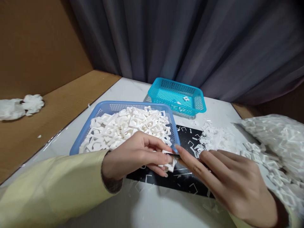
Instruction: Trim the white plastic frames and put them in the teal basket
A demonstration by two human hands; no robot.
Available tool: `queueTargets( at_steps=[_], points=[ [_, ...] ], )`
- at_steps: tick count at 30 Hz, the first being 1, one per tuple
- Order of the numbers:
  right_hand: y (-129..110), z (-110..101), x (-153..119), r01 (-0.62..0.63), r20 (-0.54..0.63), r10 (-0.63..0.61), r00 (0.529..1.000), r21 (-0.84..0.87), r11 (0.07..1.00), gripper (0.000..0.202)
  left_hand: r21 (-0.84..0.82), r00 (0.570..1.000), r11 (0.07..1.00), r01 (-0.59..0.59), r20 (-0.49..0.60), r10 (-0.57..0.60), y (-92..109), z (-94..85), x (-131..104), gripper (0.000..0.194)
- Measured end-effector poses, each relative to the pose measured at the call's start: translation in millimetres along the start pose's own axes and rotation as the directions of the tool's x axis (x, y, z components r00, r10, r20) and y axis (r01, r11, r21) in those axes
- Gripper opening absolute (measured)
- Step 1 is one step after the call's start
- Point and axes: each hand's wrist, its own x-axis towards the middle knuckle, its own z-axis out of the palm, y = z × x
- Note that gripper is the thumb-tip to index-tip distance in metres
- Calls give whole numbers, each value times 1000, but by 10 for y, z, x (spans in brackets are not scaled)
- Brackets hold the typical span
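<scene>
Fingertips of the left hand (135, 155) pinch a white frame piece (169, 163); the right hand (228, 180), closed on a thin blade (174, 154), touches its right edge.

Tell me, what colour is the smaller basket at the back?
The smaller basket is turquoise with a perforated mesh pattern, seen best in the head view.
</scene>
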Motion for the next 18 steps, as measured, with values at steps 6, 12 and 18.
queueTargets(
  at_steps=[6, 12, 18],
  points=[
    [3, -7, 27, 3, 11, -3, 1000, -27, 1000, 43, 34, 999, 999, -38, -6, 38, -13, 9, 5, 14],
    [-3, 6, 48, 0, 11, 0, 1000, -41, 999, 42, 78, 993, 991, -107, -35, 110, -30, 34, 1, 10],
    [26, 24, 50, 10, 6, -10, 1000, -21, 1000, 41, 141, 983, 976, -168, -55, 177, -69, 36, 20, 11]
  ],
)
